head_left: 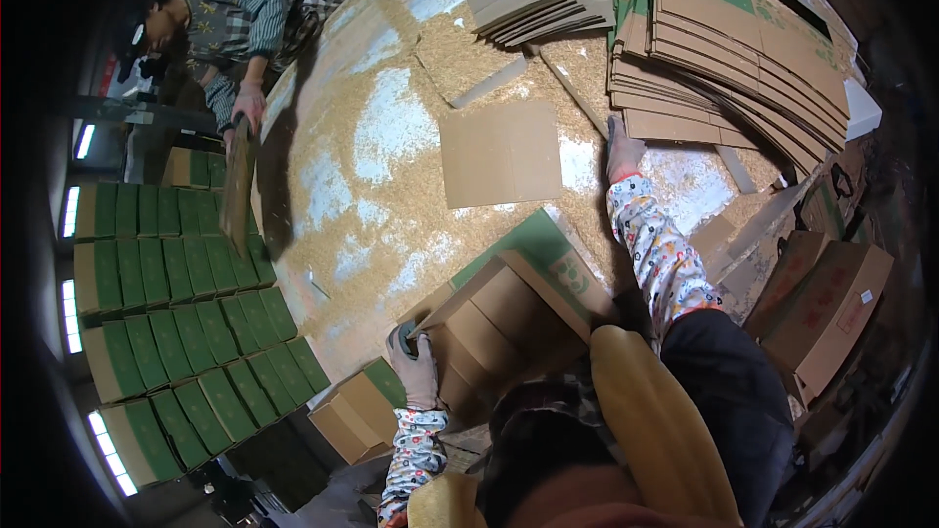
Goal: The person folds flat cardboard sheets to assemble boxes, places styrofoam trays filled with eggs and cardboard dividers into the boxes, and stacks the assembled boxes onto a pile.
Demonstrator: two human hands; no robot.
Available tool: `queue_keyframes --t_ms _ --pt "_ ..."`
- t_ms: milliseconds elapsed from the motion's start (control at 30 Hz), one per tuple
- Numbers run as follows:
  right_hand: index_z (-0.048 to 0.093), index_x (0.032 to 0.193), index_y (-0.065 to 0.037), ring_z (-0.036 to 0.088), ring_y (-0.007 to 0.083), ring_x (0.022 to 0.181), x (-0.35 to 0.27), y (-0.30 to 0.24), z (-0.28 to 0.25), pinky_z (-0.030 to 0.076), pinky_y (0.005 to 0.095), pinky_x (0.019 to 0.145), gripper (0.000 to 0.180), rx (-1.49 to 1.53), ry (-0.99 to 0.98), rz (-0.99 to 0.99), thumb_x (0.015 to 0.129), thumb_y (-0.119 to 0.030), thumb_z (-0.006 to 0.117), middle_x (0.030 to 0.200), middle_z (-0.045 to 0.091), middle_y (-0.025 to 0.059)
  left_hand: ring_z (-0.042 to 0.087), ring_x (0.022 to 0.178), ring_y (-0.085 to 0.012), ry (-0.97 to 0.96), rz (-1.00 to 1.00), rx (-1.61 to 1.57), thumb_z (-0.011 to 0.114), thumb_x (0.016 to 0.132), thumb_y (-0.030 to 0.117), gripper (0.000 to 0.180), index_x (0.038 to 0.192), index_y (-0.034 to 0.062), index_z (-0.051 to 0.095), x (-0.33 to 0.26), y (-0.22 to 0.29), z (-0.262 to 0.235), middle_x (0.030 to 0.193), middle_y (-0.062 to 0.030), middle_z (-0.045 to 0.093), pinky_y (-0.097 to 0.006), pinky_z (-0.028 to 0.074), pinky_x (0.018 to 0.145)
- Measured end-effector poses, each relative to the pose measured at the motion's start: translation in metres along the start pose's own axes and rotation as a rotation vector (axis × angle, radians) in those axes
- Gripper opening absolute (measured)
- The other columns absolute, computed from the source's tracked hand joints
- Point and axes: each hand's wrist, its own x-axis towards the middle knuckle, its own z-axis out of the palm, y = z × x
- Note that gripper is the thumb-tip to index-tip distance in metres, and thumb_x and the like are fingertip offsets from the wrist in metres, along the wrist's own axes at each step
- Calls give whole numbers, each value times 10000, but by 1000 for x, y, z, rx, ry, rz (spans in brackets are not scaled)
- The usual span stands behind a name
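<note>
My left hand (416,372), in a pale glove with dark fingertips, grips the left edge of an open cardboard box (509,308). The box lies tilted at the near edge of the table, its brown inside facing me and a green printed flap (562,269) on its far side. My right hand (626,152) is stretched out to the far right, its fingers extended at the lower left corner of a stack of flattened cartons (724,49). Those cartons are brown with green print. A flat brown cardboard sheet (501,154) lies on the table between my hands.
Sawdust-like flakes cover the table (342,127). More flat cardboard (548,0) is piled at the back. Rows of green-and-brown boxes (176,274) stand stacked at left. A co-worker (235,29) at upper left holds a board (238,186). Brown cartons (841,313) lie at right.
</note>
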Motion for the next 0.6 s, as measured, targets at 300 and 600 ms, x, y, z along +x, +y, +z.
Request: queue_keyframes --t_ms 300,600 --pt "457 1209 57 570 209 980 -11 -36 15 490 295 847 535 748 146 211 747 50 727 1129 570 137 539 1043 -341 -29 -43 76 632 825 120 310 1106 7 568 2 13 -6 1107 -187 532 -387 428 941" --pt "143 1437 -101 512 227 1101 -99 -25 -33 487 339 896 943 941 -126 343 727 86 733 1327 415 123 532 1017 -344 65 46 63 663 801 127 298 1059 0 587 -3 4 -1 1089 -188 531 -390 434 912"
